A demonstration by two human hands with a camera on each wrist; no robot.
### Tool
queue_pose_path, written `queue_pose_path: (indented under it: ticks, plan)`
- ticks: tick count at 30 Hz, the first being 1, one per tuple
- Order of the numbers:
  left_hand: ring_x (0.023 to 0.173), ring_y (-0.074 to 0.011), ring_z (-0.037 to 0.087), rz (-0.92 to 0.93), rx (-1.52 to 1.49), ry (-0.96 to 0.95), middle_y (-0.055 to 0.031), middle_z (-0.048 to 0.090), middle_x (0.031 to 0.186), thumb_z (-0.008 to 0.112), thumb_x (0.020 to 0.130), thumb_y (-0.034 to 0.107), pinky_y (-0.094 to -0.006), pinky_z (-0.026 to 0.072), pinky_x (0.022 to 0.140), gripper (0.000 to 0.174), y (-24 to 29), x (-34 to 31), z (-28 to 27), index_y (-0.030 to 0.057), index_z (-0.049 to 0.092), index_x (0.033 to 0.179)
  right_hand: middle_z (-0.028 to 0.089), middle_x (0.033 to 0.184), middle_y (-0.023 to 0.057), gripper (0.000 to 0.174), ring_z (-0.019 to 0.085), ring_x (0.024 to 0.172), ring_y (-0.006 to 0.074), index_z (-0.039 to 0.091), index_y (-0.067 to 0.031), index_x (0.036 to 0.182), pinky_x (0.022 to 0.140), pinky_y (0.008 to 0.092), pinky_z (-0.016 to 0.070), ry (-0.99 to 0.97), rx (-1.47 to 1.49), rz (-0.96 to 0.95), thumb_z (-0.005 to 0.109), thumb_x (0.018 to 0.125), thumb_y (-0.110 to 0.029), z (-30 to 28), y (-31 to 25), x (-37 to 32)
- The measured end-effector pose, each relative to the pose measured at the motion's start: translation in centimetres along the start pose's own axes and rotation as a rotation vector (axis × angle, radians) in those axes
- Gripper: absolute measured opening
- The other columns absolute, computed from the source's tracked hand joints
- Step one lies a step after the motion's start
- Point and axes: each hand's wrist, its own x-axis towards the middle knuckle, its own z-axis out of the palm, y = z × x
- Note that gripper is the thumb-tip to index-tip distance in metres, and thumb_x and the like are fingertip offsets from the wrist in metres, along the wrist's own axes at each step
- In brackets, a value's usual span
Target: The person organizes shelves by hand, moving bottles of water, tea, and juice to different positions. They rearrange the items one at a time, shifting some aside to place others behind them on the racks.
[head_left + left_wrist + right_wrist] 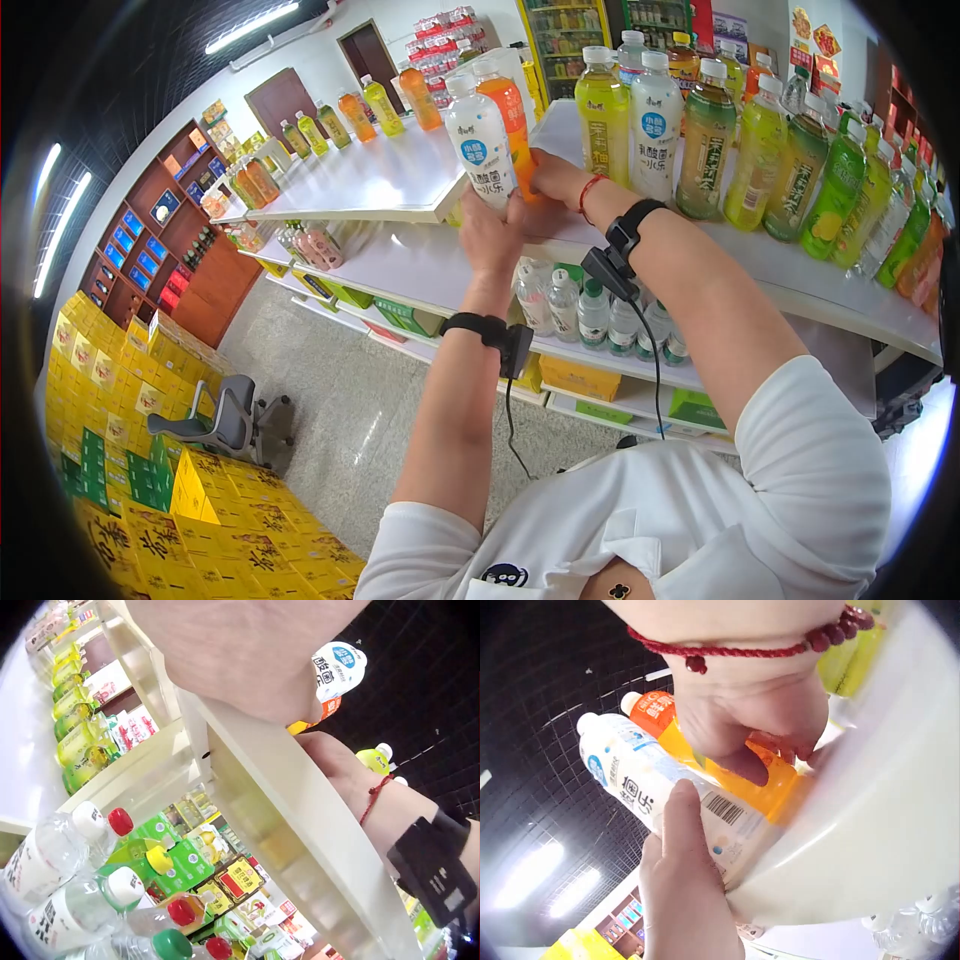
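Observation:
My left hand [492,238] grips the lower part of a white drink bottle [478,140] with a blue round label mark, upright at the shelf edge. In the right wrist view its thumb lies along the front of the white bottle [641,769], near the barcode. Just behind that bottle stands an orange drink bottle [508,105]. My right hand [555,178] reaches in from the right and holds its lower part, thumb and fingers curled on the orange plastic [776,799]. In the left wrist view, the left hand [247,652] hides most of both bottles.
To the right, a crowded row of drink bottles [655,130] stands on the white shelf top [730,240]. More bottles line the left shelf top [350,170]. Clear bottles [565,305] fill the shelf below. Yellow cartons [230,520] and an office chair [232,415] are at lower left.

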Motion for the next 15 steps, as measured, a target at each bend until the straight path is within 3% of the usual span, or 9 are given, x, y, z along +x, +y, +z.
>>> queue_pose_path:
  ticks: [3, 6, 8, 12, 14, 15]
  plan:
    - [0.101, -0.0390, 0.061, -0.020, -0.009, -0.022, -0.0212, 0.062, 0.111, 0.068, 0.082, 0.039, -0.0446, 0.0476, 0.085, 0.065, -0.2, 0.1, 0.0, 0.0001, 0.044, 0.128, 0.063, 0.113, 0.0265, 0.048, 0.061, 0.105, 0.0383, 0.049, -0.0001, 0.129, 0.088, 0.0399, 0.0478, 0.012, 0.002, -0.067, 0.053, 0.082, -0.011, -0.6, -2.3, -2.6]
    - [0.101, -0.0388, 0.061, 0.004, 0.040, 0.024, -0.0213, 0.063, 0.111, 0.069, 0.083, 0.038, -0.0444, 0.0482, 0.085, 0.065, -0.5, 0.0, 0.3, -0.0002, 0.044, 0.129, 0.058, 0.124, 0.0218, 0.059, 0.059, 0.109, 0.0337, 0.045, 0.0020, 0.135, 0.092, 0.0394, 0.0470, 0.091, -0.261, 0.029, 0.055, 0.077, -0.004, -1.4, -3.6, -5.6]
    - [0.095, -0.0407, 0.062, 0.047, 0.040, 0.029, -0.0230, 0.064, 0.106, 0.070, 0.081, 0.036, -0.0460, 0.0499, 0.079, 0.064, -0.8, 0.0, 0.4, -0.0015, 0.043, 0.127, 0.061, 0.119, 0.0216, 0.054, 0.062, 0.103, 0.0333, 0.048, 0.0033, 0.131, 0.091, 0.0391, 0.0485, 0.096, -0.333, -0.239, 0.059, 0.079, -0.008, -2.5, -4.1, -8.9]
    - [0.096, -0.0405, 0.062, 0.067, 0.062, 0.052, -0.0226, 0.063, 0.107, 0.070, 0.081, 0.036, -0.0457, 0.0499, 0.080, 0.064, -1.1, 0.0, 0.7, -0.0014, 0.044, 0.127, 0.062, 0.117, 0.0191, 0.048, 0.063, 0.102, 0.0300, 0.053, 0.0011, 0.125, 0.088, 0.0368, 0.0499, 0.210, -0.220, -0.294, 0.063, 0.080, -0.013, -5.5, -5.0, -13.6]
    - [0.096, -0.0399, 0.062, 0.078, 0.051, 0.062, -0.0216, 0.063, 0.108, 0.070, 0.081, 0.035, -0.0449, 0.0501, 0.080, 0.063, -1.5, 0.1, 0.9, -0.0012, 0.045, 0.127, 0.063, 0.107, 0.0199, 0.042, 0.062, 0.098, 0.0350, 0.056, -0.0016, 0.115, 0.085, 0.0420, 0.0502, 0.394, -0.253, -0.459, 0.065, 0.079, -0.020, -7.7, -5.7, -14.1]
    - [0.096, -0.0399, 0.062, 0.080, 0.050, 0.062, -0.0216, 0.063, 0.108, 0.070, 0.081, 0.035, -0.0449, 0.0501, 0.080, 0.063, -1.4, 0.1, 0.9, -0.0012, 0.045, 0.127, 0.063, 0.107, 0.0199, 0.042, 0.062, 0.098, 0.0350, 0.056, -0.0016, 0.115, 0.085, 0.0420, 0.0502, 0.396, -0.254, -0.459, 0.065, 0.079, -0.020, -8.7, -7.0, -14.1]
